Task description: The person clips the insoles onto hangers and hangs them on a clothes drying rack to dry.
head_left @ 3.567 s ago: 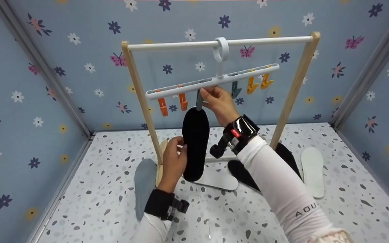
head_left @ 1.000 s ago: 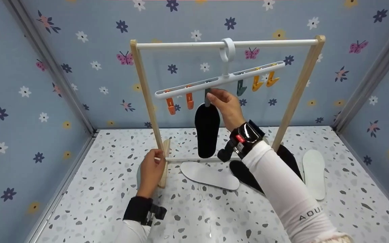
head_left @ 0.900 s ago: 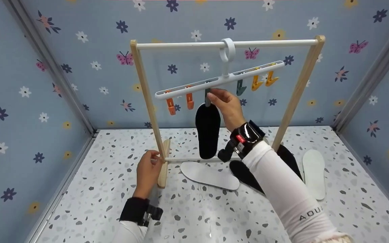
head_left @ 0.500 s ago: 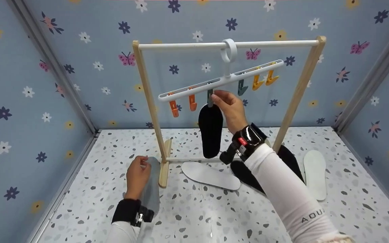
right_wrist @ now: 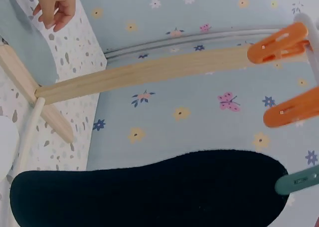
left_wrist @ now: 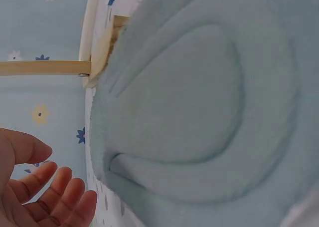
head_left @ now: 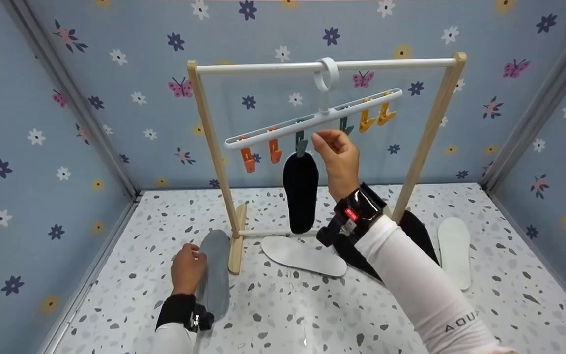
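Observation:
A black insole hangs by its top end from a dark green clip on the white hanger. Just right of that clip is my right hand, fingers loosely bent with nothing between them. My left hand is low at the left, beside the long edge of a grey-blue insole on the floor. In the left wrist view this insole fills most of the picture, and a gap separates it from the bent fingers. The right wrist view shows the clip's tip over the black insole's end.
The hanger's ring hangs on the white rod of a wooden stand. Orange clips, another green clip and yellow clips hang unused. A white insole, black insoles and a pale insole lie around the base.
My left hand has left the black insole and moved down and left to the grey-blue one. My right hand has let go of the green clip and drawn slightly right.

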`<state>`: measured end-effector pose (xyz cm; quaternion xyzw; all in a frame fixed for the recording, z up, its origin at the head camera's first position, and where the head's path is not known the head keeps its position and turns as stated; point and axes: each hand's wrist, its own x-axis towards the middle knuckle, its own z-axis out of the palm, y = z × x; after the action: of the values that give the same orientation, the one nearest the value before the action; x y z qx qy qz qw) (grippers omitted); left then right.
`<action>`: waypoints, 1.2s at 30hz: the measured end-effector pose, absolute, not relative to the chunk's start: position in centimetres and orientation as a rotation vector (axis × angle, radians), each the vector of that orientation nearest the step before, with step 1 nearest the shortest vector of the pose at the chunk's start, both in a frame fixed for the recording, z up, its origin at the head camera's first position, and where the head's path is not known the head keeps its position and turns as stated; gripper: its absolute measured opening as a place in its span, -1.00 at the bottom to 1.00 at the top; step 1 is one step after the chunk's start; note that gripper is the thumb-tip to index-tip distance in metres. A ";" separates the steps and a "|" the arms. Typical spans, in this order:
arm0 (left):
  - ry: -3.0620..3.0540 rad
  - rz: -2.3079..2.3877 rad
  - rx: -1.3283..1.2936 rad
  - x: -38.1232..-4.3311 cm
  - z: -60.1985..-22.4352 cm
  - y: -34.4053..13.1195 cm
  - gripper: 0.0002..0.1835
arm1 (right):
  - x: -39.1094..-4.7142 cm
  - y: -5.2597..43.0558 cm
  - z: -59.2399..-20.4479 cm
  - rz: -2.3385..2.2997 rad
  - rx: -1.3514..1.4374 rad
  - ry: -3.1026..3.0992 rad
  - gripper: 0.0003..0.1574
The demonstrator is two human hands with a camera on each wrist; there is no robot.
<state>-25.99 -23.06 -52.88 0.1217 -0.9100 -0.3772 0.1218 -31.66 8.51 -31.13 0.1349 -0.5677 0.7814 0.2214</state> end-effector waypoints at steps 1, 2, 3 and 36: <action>-2.658 -1.099 0.358 -25.9 -53.0 -23.1 -0.72 | -31.4 8.3 -31.1 2.152 0.393 -1.582 -0.86; -2.657 -1.095 0.360 -25.8 -53.1 -23.2 -0.72 | -31.2 8.1 -31.2 2.146 0.411 -1.603 -0.89; -2.656 -1.089 0.360 -25.7 -53.2 -23.3 -0.72 | -31.1 7.9 -31.2 2.137 0.429 -1.634 -0.90; -2.689 -1.106 0.432 -25.5 -54.5 -23.6 -0.66 | -30.3 4.9 -31.5 2.022 0.514 -2.028 -0.46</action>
<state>-25.49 -23.56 -54.45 0.1461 -0.9102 -0.3742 0.1008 -30.30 4.86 -31.47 0.1755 -0.6923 0.6903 0.1159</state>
